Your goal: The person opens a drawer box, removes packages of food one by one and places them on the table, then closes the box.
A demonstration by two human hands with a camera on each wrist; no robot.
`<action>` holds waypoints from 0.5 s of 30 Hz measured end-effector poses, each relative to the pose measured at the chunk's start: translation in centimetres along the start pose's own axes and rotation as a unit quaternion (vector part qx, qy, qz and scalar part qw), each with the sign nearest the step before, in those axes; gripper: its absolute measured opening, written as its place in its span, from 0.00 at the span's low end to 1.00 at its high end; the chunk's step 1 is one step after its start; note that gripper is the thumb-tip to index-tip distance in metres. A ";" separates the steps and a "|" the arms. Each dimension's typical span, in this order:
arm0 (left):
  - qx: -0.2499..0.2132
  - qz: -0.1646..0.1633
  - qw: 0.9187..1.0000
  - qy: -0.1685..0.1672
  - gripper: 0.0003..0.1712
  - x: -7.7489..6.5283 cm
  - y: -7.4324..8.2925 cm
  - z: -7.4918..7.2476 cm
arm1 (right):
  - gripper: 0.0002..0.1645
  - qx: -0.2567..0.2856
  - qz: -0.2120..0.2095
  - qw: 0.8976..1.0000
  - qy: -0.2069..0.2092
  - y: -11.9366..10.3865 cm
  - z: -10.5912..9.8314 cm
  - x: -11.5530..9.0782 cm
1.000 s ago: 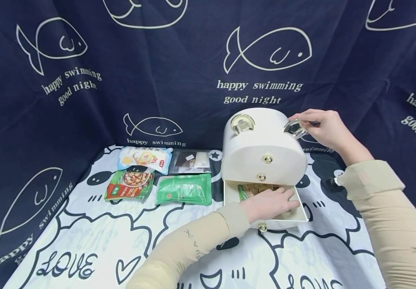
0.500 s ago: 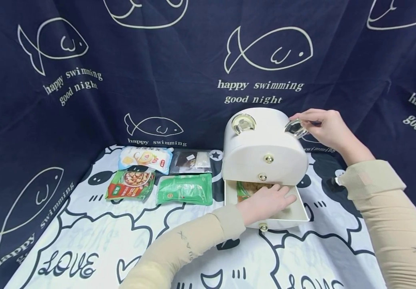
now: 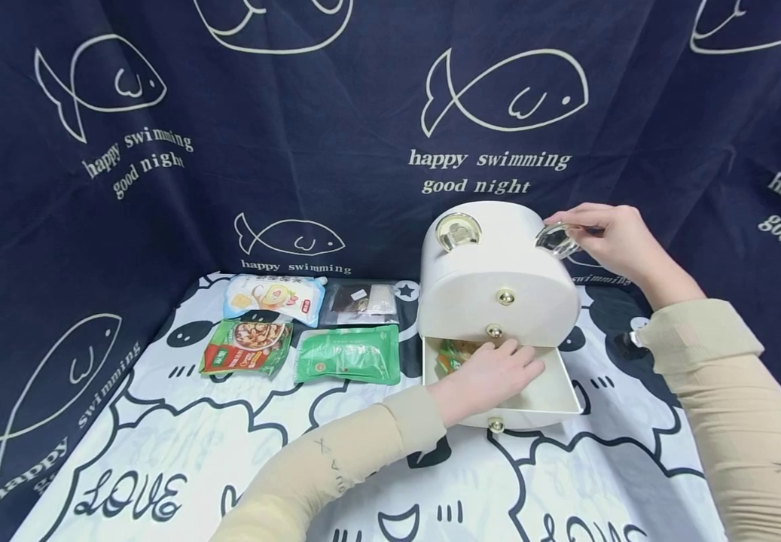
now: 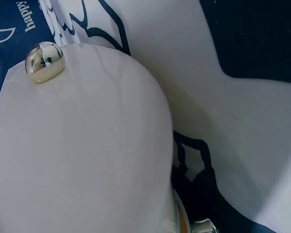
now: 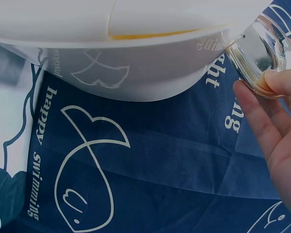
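A white rounded cabinet [image 3: 498, 256] with gold, ear-like discs stands at the right of the cloth. Its lower drawer [image 3: 553, 388] is pulled out. My left hand [image 3: 492, 375] is inside the drawer, over a green and orange food packet [image 3: 454, 355]; its thumb and the hidden underside do not show whether it grips the packet. My right hand [image 3: 612, 233] pinches the right gold disc [image 5: 262, 53] between thumb and fingers, seen closely in the right wrist view. The left wrist view has the cabinet's white front and a gold knob [image 4: 44, 63], not the hand.
Left of the cabinet lie a white and blue pouch [image 3: 273, 298], a dark packet [image 3: 361, 302], a red and green packet [image 3: 248, 346] and a green packet [image 3: 348, 355]. A navy fish-print curtain [image 3: 336, 135] hangs behind the black and white cloth [image 3: 282, 444].
My left hand has moved left within the drawer, and the packet has shifted left with it, baring the drawer's right side. My right hand keeps its hold on the gold disc.
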State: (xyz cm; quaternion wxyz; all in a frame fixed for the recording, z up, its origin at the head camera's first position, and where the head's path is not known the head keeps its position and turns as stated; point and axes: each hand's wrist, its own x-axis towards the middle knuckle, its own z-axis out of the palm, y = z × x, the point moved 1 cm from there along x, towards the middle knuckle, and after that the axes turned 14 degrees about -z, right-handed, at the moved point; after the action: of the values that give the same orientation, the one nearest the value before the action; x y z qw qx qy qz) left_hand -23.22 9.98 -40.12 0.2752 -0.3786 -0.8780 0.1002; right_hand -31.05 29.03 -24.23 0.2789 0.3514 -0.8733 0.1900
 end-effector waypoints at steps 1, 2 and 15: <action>-0.001 -0.001 1.000 0.001 0.14 0.0 -0.1 -0.1 | 0.18 0.000 -0.001 1.000 0.000 0.0 0.0 0.0; 0.000 -0.002 1.000 0.001 0.14 -0.1 -0.1 -0.2 | 0.18 -0.001 0.000 1.000 -0.001 0.0 0.0 0.0; -0.033 -0.003 0.999 -0.020 0.20 -1.2 -1.5 -1.0 | 0.19 0.001 -0.001 1.000 -0.001 0.0 0.1 0.0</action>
State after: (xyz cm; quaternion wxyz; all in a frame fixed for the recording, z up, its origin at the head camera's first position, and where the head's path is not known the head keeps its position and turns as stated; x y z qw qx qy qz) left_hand -22.90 8.04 -39.23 0.2452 -0.3828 -0.8873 0.0774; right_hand -31.11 29.01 -24.28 0.2778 0.3528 -0.8731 0.1900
